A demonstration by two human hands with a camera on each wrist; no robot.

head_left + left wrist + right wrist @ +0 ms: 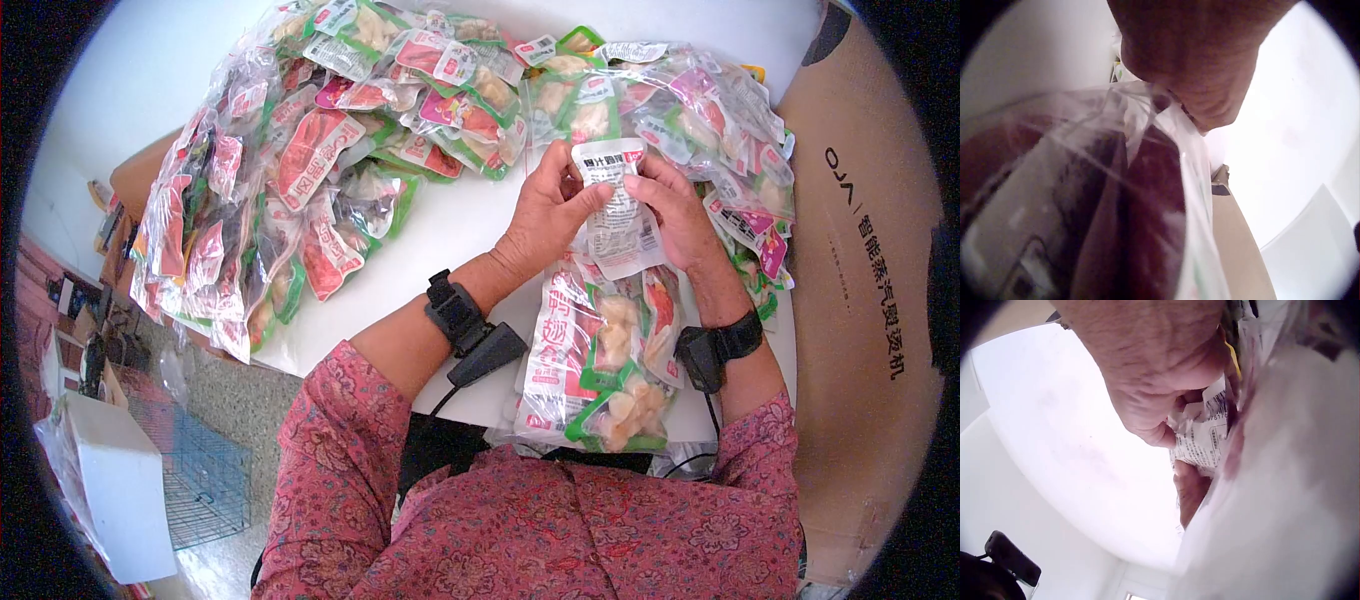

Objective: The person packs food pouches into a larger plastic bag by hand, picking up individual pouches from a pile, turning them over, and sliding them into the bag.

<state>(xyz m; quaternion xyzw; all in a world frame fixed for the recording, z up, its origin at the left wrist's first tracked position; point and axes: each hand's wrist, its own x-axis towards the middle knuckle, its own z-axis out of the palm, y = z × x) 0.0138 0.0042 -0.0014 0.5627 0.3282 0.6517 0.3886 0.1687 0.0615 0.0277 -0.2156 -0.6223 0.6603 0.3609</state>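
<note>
Both hands hold a small white food packet (617,240), its printed back turned up, over the table. My left hand (543,218) pinches its left edge with the thumb across the front. On the opposite side, my right hand (682,218) grips it, thumb also on the printed face. The right wrist view shows fine print and a barcode on the packet (1200,440) beside the right hand (1147,369). Below the hands lies a clear plastic bag (552,345) of packets with red lettering and green edges. In the left wrist view, clear plastic film covers much below the left hand (1197,56).
A large pile of bagged snack packets (320,160) covers the left of the white table (440,240). Another clear bag of packets (690,110) lies behind the hands. A tall cardboard box (860,300) stands along the right edge. A blue wire cage (205,480) is on the floor at left.
</note>
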